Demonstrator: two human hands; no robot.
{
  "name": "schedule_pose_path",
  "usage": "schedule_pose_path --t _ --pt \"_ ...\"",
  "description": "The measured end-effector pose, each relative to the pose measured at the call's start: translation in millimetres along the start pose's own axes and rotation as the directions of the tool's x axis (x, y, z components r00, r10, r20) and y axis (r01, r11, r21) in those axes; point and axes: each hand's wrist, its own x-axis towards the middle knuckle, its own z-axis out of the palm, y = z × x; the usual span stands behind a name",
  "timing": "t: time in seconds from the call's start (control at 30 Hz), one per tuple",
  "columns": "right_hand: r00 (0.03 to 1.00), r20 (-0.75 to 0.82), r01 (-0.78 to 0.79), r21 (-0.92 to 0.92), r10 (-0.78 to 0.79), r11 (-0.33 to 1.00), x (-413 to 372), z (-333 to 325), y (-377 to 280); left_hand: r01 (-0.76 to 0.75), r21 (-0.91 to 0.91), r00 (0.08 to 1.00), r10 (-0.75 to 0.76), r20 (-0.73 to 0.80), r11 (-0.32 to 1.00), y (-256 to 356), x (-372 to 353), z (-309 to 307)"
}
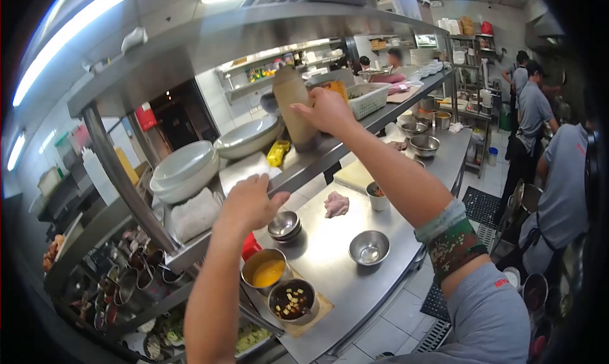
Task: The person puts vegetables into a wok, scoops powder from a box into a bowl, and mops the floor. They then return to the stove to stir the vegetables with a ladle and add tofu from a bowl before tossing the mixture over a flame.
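My right hand is closed on a tall squeeze bottle of brownish liquid at the shelf, its thumb across the front. The bottle is slightly blurred and leans a little. My left hand hangs by the shelf's front edge, thumb spread from the fingers and nothing visible in it. Just behind its fingertips lies a folded white cloth. A yellow packet or tool rests between the cloth and the bottle. Below my left hand stand stacked metal bowls.
White dishes and a basket occupy the steel shelf. On the counter are a pot of yellow liquid, a pot of dark liquid with cubes, raw meat and a metal bowl. Co-workers stand at the right.
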Motion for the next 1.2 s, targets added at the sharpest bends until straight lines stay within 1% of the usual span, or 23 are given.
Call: schedule_pose_path --t 0.03,0.07,0.1,0.17,0.23,0.27,0.3,0.37,0.43,0.5,0.57,0.63,0.7,0.77,0.8,0.83,0.87,0.9,0.93,0.97,1.0,1.07,1.2 --pt "1.0 -0.024 0.006 0.008 -0.005 1.0 -3 -10 6 -0.006 0.083 0.99 0.018 -0.139 0.997 5 -1 8" --pt "0.973 -0.232 -0.018 -0.058 0.004 0.998 -4 -21 15 -0.011 0.106 0.978 0.033 -0.208 0.994 10 -1 13" --pt "0.904 -0.427 -0.063 -0.116 0.007 0.991 -4 -29 26 -0.016 0.127 0.962 0.05 -0.267 0.992 15 0 17" --pt "0.902 -0.425 -0.095 -0.036 0.071 0.995 7 -10 56 -0.018 0.134 0.954 0.058 -0.295 0.991 23 3 18" --pt "0.967 -0.245 -0.054 0.058 0.066 0.997 14 8 76 0.083 0.205 0.966 -0.028 -0.256 0.975 32 9 14" --pt "0.973 -0.23 -0.004 0.056 0.017 0.998 15 13 78 0.116 0.225 0.963 -0.054 -0.264 0.968 35 10 13" --pt "0.97 -0.243 0.001 0.063 0.015 0.998 14 13 75 0.118 0.235 0.961 -0.05 -0.274 0.965 37 14 13" --pt "0.963 -0.27 -0.02 -0.024 0.013 1.0 8 18 69 0.066 0.19 0.962 -0.012 -0.273 0.98 36 23 21" --pt "0.954 -0.299 0.001 -0.028 -0.009 1.0 3 17 61 0.052 0.176 0.944 0.01 -0.331 0.983 34 26 30" --pt "0.97 -0.227 -0.06 0.104 0.082 0.993 -1 17 55 0.06 0.131 0.926 -0.006 -0.378 0.99 32 26 32" --pt "0.962 -0.263 -0.037 0.134 0.072 0.99 -1 18 56 0.072 0.127 0.913 -0.014 -0.408 0.989 32 23 27" --pt "0.98 -0.076 -0.169 0.168 0.183 0.971 -9 0 47 0.177 0.094 0.944 -0.142 -0.298 0.98 35 15 16" --pt "0.981 -0.099 -0.149 0.161 0.166 0.976 -15 -11 47 0.182 0.092 0.946 -0.149 -0.289 0.979 29 10 16" --pt "0.982 -0.121 -0.129 0.137 0.146 0.982 -23 -25 51 0.169 0.108 0.922 -0.118 -0.369 0.98 27 7 19" --pt "0.98 -0.154 -0.104 0.143 0.126 0.984 -28 -34 54 0.169 0.1 0.922 -0.121 -0.369 0.98 24 11 24" --pt "0.976 -0.19 -0.076 0.145 0.103 0.987 -32 -44 55 0.083 0.201 0.858 0.033 -0.513 0.976 20 23 33" --pt "0.965 -0.237 -0.074 0.164 0.112 0.984 -37 -54 55 0.018 0.312 0.756 0.191 -0.626 0.95 21 29 33" --pt "0.967 -0.234 -0.069 0.153 0.104 0.986 -44 -65 54 0.018 0.299 0.753 0.184 -0.632 0.954 23 35 29" --pt "0.955 -0.288 -0.019 0.179 0.071 0.984 -51 -78 54 0.003 0.166 0.889 0.073 -0.451 0.986 28 41 18" --pt "0.938 -0.345 0.032 0.2 0.04 0.979 -59 -92 51 0.014 0.032 0.973 -0.006 -0.232 0.999 32 43 13" --pt "0.935 -0.352 0.032 0.185 0.036 0.982 -71 -110 44 -0.025 0.056 0.958 0.04 -0.285 0.998 31 46 19" --pt "0.92 -0.386 0.065 0.305 0.061 0.95 -105 -144 25 -0.063 0.017 0.956 0.065 -0.287 0.998 29 47 20" --pt "0.929 -0.354 -0.004 0.285 0.11 0.958 -175 -184 -4 -0.135 -0.081 0.952 0.107 -0.285 0.988 29 50 22"
